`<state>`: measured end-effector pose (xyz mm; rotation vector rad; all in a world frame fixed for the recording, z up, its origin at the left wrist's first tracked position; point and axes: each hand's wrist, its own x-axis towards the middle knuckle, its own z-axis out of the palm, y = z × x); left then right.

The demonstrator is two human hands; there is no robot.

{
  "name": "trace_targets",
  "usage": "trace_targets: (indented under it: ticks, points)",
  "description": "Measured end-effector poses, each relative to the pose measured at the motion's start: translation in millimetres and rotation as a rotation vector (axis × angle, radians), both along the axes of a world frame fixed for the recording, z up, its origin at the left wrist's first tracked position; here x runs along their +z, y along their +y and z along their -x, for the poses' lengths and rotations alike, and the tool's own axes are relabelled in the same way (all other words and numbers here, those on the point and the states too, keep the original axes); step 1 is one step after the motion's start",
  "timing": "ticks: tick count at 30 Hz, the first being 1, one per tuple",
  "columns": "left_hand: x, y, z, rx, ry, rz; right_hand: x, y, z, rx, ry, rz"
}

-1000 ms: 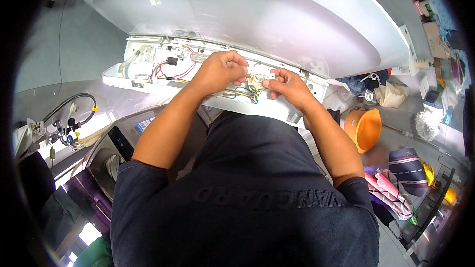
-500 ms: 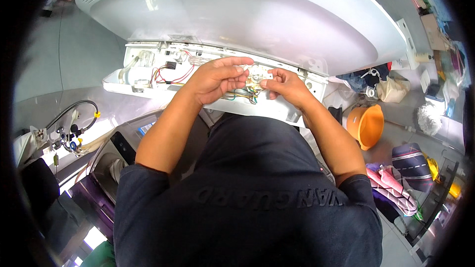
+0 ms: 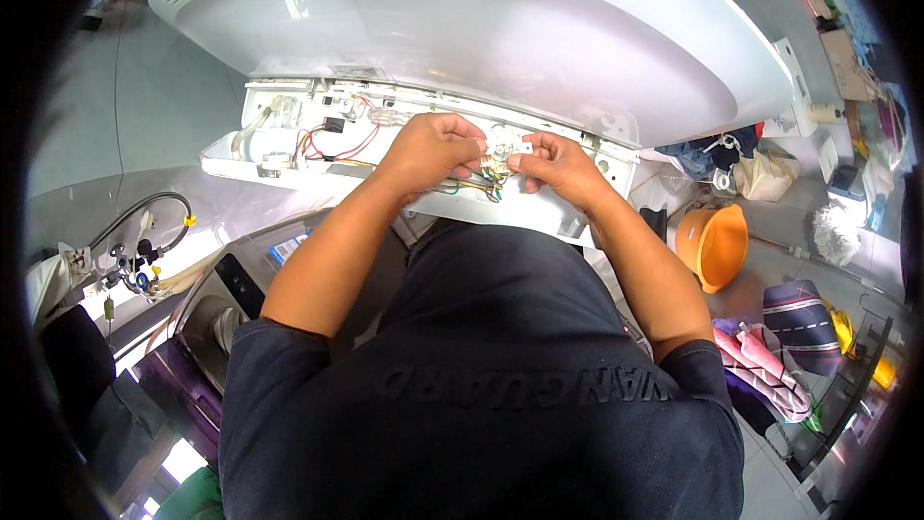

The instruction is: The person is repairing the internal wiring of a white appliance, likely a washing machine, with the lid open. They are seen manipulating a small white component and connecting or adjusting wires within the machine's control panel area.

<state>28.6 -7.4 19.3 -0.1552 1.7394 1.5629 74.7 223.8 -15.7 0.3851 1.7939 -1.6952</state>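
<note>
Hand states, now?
Left hand: pinched closed at the white wired component; whether it grips is unclear.
Right hand: closed, holding that component's right end.

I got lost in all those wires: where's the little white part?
In the head view, the little white part is just above and right of centre, between the left hand and the right hand, with coloured wires below it.

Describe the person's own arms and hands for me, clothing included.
The left hand and right hand are bare, with no glove visible on either. No watch or band shows on the wrists. The forearms are uncovered. Above them are the short sleeves of a dark, navy-to-black shirt with raised lettering in the same dark tone.
</note>
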Motion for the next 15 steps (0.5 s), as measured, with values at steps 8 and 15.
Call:
trace_targets:
  ticks: [8,15]
  points:
    - [2,10,-7,-0.013,0.092,0.073,0,0,-1,-0.015,0.005,0.011]
    - [-6,14,-12,-0.080,0.349,0.218,0,-2,-2,-0.035,0.027,0.022]
